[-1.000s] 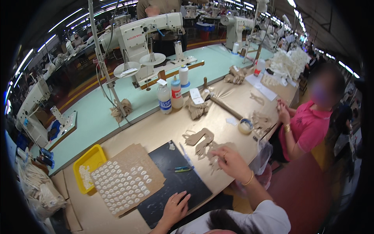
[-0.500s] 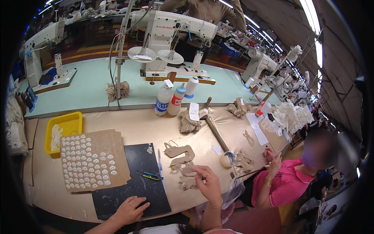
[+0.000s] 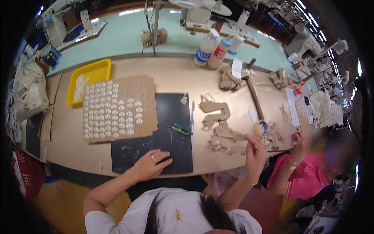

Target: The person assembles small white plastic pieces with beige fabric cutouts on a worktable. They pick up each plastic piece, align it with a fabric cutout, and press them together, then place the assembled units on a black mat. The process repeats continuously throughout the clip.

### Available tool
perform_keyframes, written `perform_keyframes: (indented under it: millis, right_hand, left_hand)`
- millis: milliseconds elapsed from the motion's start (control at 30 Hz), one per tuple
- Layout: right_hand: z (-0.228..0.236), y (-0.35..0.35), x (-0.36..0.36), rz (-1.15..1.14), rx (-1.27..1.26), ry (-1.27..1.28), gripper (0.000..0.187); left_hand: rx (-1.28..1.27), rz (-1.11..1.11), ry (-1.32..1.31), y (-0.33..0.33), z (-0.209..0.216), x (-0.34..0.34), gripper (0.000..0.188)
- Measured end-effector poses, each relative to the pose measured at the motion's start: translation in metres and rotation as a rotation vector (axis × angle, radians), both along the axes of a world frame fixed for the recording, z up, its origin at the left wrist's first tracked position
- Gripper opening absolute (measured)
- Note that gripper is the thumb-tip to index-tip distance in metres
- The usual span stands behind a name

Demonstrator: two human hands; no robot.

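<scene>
My left hand [image 3: 152, 163] lies flat on a black cutting board [image 3: 167, 150], its fingers apart and holding nothing. On the right, my right hand [image 3: 255, 153] has its thumb and forefinger pinched at the end of a beige cut piece [image 3: 233, 133]. That piece hangs over a loose pile of similar pieces [image 3: 218, 145], and its far end merges with them to the eye. Just beyond lies a curved beige strip [image 3: 215, 109]. A small blue-and-green snipper [image 3: 180, 129] and a blue-white pen [image 3: 192, 119] rest near the board's right edge.
Left of the board, brown cardboard [image 3: 142, 105] carries rows of small white pieces, beside a yellow tray [image 3: 108, 70]. Bottles [image 3: 205, 48], a hammer [image 3: 255, 97] and a tape roll [image 3: 260, 128] stand or lie farther off. A co-worker in pink [image 3: 288, 175] sits at right.
The view has tipped downward, so the table sits higher in the picture. My right hand has drawn slightly back and right from the pile with the beige piece. My left hand stays on the board.
</scene>
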State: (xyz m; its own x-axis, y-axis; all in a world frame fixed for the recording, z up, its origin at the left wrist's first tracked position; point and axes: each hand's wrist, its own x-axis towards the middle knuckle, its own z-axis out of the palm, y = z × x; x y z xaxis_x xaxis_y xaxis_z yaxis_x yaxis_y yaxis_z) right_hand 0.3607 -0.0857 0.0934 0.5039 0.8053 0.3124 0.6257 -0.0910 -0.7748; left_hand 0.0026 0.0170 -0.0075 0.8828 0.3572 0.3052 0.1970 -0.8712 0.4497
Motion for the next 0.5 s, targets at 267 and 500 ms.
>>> perform_keyframes:
  millis: [267,500]
  right_hand:
    - [0.010,0.005,0.004,-0.005,-0.003,-0.127,0.029]
    - [-0.005,0.032,-0.018,0.069,-0.019,0.226,0.030]
  left_hand:
    - [-0.039,0.053,-0.025,-0.005,-0.004,0.004,0.049]
    - [-0.067,0.022,-0.014,0.001,-0.001,0.008,0.044]
